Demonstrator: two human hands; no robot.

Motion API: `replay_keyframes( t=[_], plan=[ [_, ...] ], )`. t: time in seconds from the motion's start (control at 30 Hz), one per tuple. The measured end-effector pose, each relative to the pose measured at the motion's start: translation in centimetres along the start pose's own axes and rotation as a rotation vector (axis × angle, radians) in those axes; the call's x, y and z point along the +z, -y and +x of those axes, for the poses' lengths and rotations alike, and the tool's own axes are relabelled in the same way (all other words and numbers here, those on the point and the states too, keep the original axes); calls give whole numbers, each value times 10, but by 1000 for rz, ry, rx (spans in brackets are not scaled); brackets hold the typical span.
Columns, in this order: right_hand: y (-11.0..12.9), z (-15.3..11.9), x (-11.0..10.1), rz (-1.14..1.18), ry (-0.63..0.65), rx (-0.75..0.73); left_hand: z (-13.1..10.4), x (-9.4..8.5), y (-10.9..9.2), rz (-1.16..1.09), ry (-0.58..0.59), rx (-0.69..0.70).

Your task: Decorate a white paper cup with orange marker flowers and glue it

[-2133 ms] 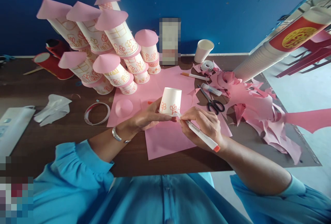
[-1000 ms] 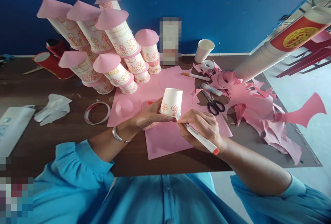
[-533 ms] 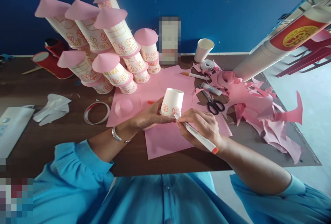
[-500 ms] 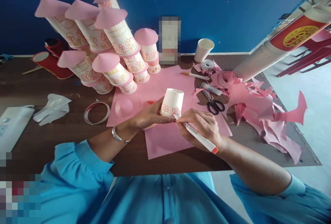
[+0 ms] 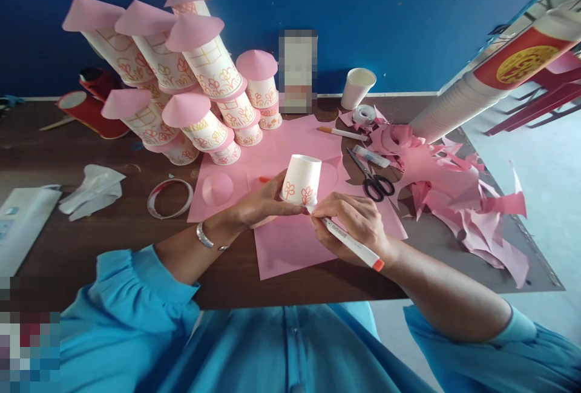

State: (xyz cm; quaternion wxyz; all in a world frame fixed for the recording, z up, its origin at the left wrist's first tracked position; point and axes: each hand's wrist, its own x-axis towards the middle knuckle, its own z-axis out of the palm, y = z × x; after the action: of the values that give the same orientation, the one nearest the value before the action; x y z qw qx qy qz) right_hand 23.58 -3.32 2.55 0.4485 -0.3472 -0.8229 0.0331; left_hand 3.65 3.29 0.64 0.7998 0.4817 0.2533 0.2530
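My left hand [image 5: 265, 200] is closed around the lower left side of a white paper cup [image 5: 302, 174]. Orange-red flowers are drawn low on the cup's side, which faces me. Between the fingers of my right hand [image 5: 351, 220] sits a white marker pen [image 5: 354, 244] with an orange end pointing down to the right. Its tip is at the cup's lower right edge, partly hidden by my fingers. Under both hands lies pink paper [image 5: 290, 254]. A pink paper cone [image 5: 218, 189] rests on the sheet, left of my left hand.
Decorated cup towers [image 5: 206, 63] with pink cone roofs stand at the back left. Scissors [image 5: 377, 186], a glue stick [image 5: 371, 155], another marker [image 5: 342, 133] and pink scraps [image 5: 454, 181] lie to the right. A tape roll [image 5: 169, 198] is at left; a tall cup stack [image 5: 490, 78] leans at right.
The cup has shifted very slightly left in my left hand. My right hand and the marker have barely moved. A pink scrap at the far right has sunk a little.
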Motion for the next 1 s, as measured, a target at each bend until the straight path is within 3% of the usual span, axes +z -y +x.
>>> replay_keyframes(
  t=[0.27,0.5,0.77,1.0],
  plan=[
    [-3,3,-7,4,-122,-23,-6,-2,0,-74,-21,93],
    [-6,5,-9,8,-126,27,2,-12,11,-159,14,153],
    [-7,3,-5,58,-85,-7,0,-9,9,-144,58,104],
    [-6,2,-2,90,-84,-59,0,-5,8,-70,-35,33]
  ],
)
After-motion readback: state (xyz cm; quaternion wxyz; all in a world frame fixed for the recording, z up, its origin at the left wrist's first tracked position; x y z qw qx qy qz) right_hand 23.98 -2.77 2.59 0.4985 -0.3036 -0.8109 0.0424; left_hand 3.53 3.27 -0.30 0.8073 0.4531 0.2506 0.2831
